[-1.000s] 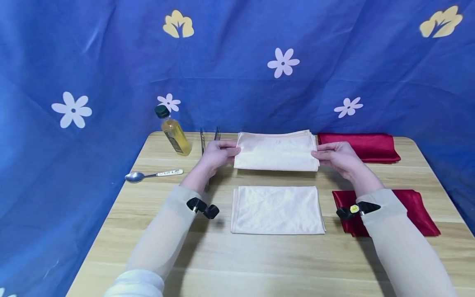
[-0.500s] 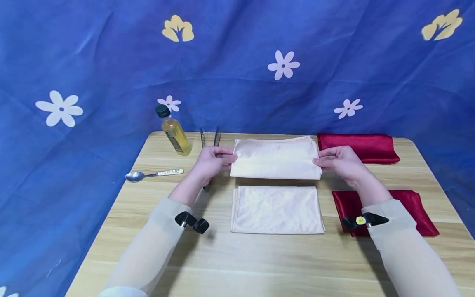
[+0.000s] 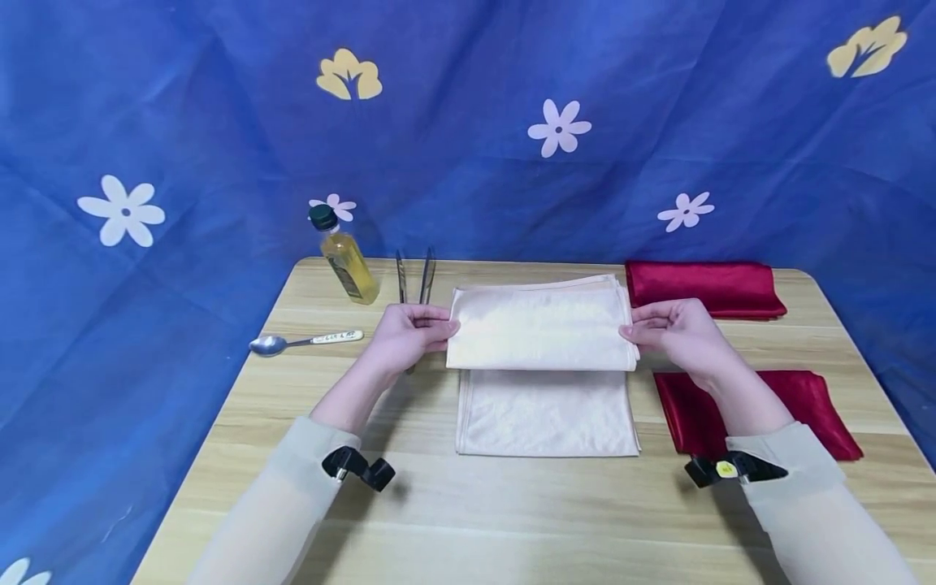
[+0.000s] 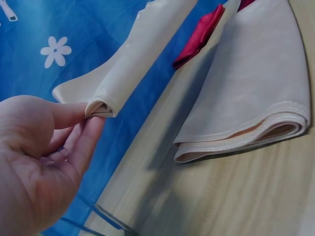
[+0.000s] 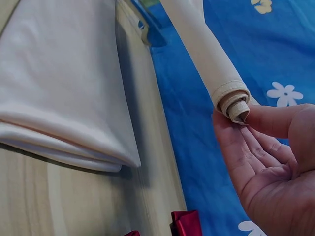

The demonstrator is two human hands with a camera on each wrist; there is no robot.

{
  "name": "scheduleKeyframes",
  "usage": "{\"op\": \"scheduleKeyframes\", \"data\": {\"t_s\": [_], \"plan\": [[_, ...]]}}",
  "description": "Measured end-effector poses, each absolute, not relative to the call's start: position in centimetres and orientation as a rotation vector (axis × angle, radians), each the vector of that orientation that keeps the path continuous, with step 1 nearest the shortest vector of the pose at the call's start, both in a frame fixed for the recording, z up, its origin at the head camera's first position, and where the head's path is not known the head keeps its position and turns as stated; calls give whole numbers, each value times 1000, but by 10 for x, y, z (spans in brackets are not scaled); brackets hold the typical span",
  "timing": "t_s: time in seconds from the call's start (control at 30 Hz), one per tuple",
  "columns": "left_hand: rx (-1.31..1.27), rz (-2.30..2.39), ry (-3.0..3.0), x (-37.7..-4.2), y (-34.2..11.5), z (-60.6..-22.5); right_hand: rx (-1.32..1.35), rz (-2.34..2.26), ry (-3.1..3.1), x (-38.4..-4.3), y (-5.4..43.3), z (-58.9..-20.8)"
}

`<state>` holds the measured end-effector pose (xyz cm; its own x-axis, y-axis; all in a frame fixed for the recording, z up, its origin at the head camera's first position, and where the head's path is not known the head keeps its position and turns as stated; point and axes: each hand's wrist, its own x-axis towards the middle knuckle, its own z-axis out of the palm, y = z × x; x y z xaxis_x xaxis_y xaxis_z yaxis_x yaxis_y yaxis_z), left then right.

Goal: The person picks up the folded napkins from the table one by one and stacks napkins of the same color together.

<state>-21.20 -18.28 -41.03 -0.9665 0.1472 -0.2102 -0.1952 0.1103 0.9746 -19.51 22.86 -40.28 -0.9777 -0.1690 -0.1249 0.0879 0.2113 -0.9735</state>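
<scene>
A folded white cloth [image 3: 541, 325] is held up off the table between both hands. My left hand [image 3: 409, 333] pinches its left edge between thumb and fingers, and my right hand [image 3: 676, 335] pinches the right edge the same way. In the left wrist view the raised cloth [image 4: 142, 54] shows layered folds at the fingertips; in the right wrist view its end [image 5: 231, 101] looks rolled. Below and nearer lies a second folded white cloth [image 3: 548, 418] flat on the table, its far part hidden behind the raised one.
Two folded red cloths lie at the right, one at the back [image 3: 705, 290] and one nearer [image 3: 812, 414], partly behind the right forearm. At the left are an oil bottle [image 3: 349, 268], a spoon [image 3: 307, 341] and tongs [image 3: 426, 280], partly covered by the left hand. A blue curtain [image 3: 453, 187] hangs behind the table [image 3: 468, 520].
Both hands have brought the raised white cloth nearer to the person, from the back of the table to over the far edge of the second white cloth. The other things have stayed put.
</scene>
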Motion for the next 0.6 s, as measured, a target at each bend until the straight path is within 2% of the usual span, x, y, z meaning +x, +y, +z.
{"op": "scheduleKeyframes", "data": {"t_s": [0.6], "plan": [[-35, 1921, 2130, -162, -188, -428, -17, -1909, 2274, -139, 228, -421]]}}
